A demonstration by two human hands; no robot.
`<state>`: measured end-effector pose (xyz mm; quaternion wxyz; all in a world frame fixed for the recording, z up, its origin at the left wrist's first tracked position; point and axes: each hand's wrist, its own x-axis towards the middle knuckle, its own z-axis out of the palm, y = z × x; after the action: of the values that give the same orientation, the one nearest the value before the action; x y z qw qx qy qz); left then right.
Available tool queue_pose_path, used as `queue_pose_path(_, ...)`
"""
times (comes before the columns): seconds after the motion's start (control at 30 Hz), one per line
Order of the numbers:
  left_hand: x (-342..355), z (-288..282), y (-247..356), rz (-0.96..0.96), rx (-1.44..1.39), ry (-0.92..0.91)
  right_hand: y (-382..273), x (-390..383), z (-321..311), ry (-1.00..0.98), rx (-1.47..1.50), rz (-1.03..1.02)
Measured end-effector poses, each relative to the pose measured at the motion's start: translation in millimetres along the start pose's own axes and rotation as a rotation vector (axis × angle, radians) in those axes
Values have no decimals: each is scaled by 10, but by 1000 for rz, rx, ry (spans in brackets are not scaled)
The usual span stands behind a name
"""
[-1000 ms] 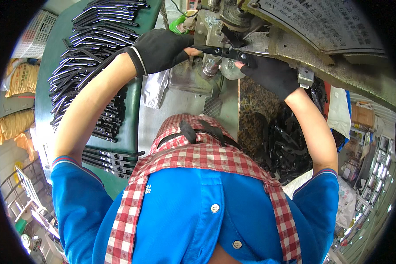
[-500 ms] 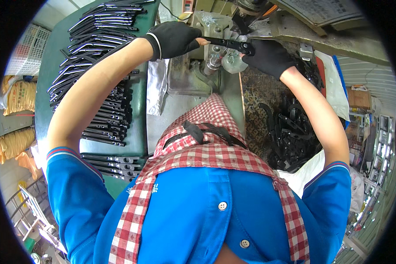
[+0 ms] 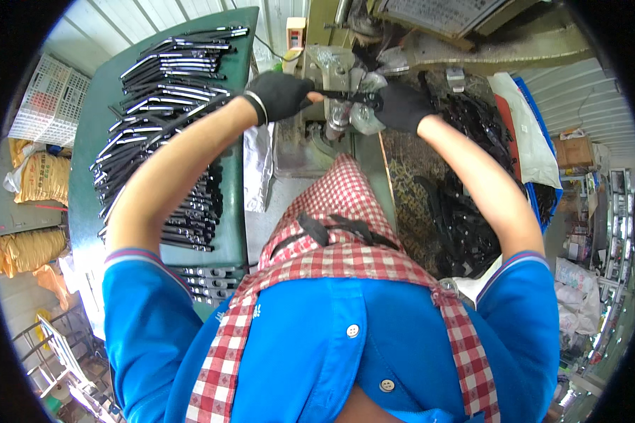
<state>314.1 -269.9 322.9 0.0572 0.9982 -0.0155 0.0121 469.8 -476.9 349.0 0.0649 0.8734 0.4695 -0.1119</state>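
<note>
My left hand [image 3: 281,95], in a black glove with bare fingertips, is closed around the left end of a black metal bar [image 3: 337,94]. My right hand [image 3: 404,109], gloved the same way, grips the jointed-looking right end. The bar lies roughly level between both hands, over a metal machine fixture [image 3: 337,118]. Clear plastic film [image 3: 367,120] hangs about the fixture beneath the bar, near my right hand. Whether the bar touches the fixture I cannot tell. My fingers hide both of its ends.
On the left, a green table [image 3: 86,169] carries rows of black bent rods [image 3: 180,95]. Small black metal parts [image 3: 466,233] lie heaped on the worn bench at right. A silvery sheet [image 3: 259,166] lies between table and machine. A heavy machine plate [image 3: 437,17] overhangs the back.
Both hands have come nearer to me with the bar, and my right hand has shifted left. The whole view has also moved slightly. Both grips remain on the bar.
</note>
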Motion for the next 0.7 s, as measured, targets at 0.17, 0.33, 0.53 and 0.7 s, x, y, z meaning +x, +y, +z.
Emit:
queue_pose_path(0.17, 78, -91, -22, -12, -10, -119, 38, 3, 79, 38, 79, -14)
queue_pose_path(0.33, -43, -5, -73, 56, -19, 36, -28, -343, 166, 458, 188, -182)
queue_pose_path(0.53, -153, 16, -130, 19, -64, 84, -133, -843, 454, 543, 555, -536)
queue_pose_path(0.7, -174, -31, -140, -19, -59, 32, 14, -645, 958, 254, 743, -417)
